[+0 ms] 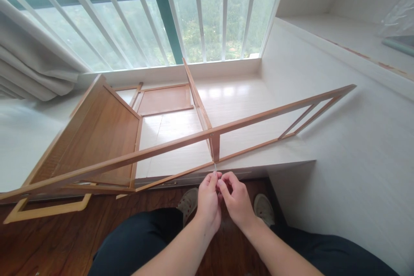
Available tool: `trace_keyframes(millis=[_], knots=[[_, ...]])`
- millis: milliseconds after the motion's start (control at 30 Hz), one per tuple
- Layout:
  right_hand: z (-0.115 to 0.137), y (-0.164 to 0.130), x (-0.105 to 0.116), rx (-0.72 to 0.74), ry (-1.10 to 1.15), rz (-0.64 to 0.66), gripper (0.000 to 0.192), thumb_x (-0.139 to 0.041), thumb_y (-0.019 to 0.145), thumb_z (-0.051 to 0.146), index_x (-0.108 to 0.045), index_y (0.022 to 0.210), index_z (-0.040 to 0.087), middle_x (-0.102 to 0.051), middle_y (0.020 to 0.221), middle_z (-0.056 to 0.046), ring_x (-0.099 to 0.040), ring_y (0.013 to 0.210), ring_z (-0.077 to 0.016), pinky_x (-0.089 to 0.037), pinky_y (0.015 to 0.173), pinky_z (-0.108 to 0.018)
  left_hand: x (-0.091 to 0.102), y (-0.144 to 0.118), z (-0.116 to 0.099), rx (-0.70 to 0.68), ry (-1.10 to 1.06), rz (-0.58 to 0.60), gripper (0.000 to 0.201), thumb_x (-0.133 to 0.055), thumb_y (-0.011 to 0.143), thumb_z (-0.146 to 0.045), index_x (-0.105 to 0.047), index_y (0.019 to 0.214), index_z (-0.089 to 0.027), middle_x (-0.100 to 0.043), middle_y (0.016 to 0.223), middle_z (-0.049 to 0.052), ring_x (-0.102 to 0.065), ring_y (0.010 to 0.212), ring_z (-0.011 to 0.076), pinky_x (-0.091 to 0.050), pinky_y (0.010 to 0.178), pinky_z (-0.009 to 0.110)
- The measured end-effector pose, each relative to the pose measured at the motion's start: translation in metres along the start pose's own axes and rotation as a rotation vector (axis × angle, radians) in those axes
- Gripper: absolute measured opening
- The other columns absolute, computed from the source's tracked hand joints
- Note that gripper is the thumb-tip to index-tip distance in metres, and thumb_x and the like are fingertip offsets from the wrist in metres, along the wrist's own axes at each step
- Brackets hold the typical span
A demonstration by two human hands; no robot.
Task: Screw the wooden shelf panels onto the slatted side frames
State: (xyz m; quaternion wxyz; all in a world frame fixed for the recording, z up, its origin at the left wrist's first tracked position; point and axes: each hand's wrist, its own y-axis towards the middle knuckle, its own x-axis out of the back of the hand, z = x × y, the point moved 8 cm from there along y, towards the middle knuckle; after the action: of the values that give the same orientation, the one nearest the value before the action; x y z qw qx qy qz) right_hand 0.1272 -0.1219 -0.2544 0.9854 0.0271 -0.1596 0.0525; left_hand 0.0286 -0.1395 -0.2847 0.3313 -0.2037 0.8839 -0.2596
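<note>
A wooden shelf frame point(181, 142) lies on its side across a white raised platform point(239, 108) by the window. My left hand point(208, 200) and my right hand point(236, 198) meet just below the frame's lower rail, at the foot of its short upright post point(215, 146). Both pinch a thin pale tool point(215, 167) whose tip points up into the rail; it is too small to identify. A brown side panel point(97, 138) closes the frame's left end.
Window with white bars point(200, 13) at the back, a grey curtain point(29, 60) at far left. A white built-in ledge point(349, 39) rises on the right. Dark wood floor point(64, 241), my legs and shoes point(263, 209) lie below the platform edge.
</note>
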Motion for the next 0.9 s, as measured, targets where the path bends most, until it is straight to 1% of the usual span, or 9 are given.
trace_keyframes(millis=[233,400,600,900], knots=[[0.0010,0.0030,0.0070,0.007,-0.015,-0.020,0.024,-0.051,0.101,0.041,-0.062,0.091,0.023,-0.071,0.077,-0.002,-0.066,0.066,-0.0169,-0.048,0.063,-0.024,-0.0096,-0.0019,0.0034,0.034,-0.039,0.083,0.041,-0.090,0.064,-0.041,-0.064,0.081,-0.015,-0.059,0.069,-0.003,-0.049,0.059,0.0069,-0.037,0.055,0.019],[0.0065,0.0026,0.0085,0.062,-0.064,-0.017,0.024,-0.050,0.102,0.041,-0.063,0.094,0.023,-0.073,0.082,-0.002,-0.067,0.073,-0.0180,-0.048,0.067,-0.025,-0.0065,0.0005,0.0074,0.043,-0.005,0.069,0.037,-0.088,0.067,-0.040,-0.065,0.083,-0.015,-0.061,0.072,0.000,-0.051,0.061,0.0080,-0.037,0.056,0.019],[0.0075,0.0027,0.0082,0.078,-0.096,-0.012,0.024,-0.050,0.103,0.040,-0.064,0.094,0.023,-0.072,0.082,-0.002,-0.067,0.072,-0.0179,-0.047,0.067,-0.025,-0.0043,0.0041,0.0087,0.027,0.020,0.076,0.036,-0.086,0.069,-0.043,-0.066,0.082,-0.016,-0.062,0.072,0.000,-0.055,0.065,0.0108,-0.040,0.058,0.021],[0.0092,0.0035,0.0088,0.094,-0.098,-0.018,0.022,-0.050,0.103,0.039,-0.063,0.094,0.024,-0.073,0.081,-0.001,-0.067,0.072,-0.0178,-0.047,0.066,-0.024,-0.0081,0.0016,0.0032,0.008,0.032,0.076,0.033,-0.085,0.070,-0.040,-0.064,0.079,-0.016,-0.061,0.072,0.000,-0.054,0.065,0.0099,-0.040,0.059,0.020]])
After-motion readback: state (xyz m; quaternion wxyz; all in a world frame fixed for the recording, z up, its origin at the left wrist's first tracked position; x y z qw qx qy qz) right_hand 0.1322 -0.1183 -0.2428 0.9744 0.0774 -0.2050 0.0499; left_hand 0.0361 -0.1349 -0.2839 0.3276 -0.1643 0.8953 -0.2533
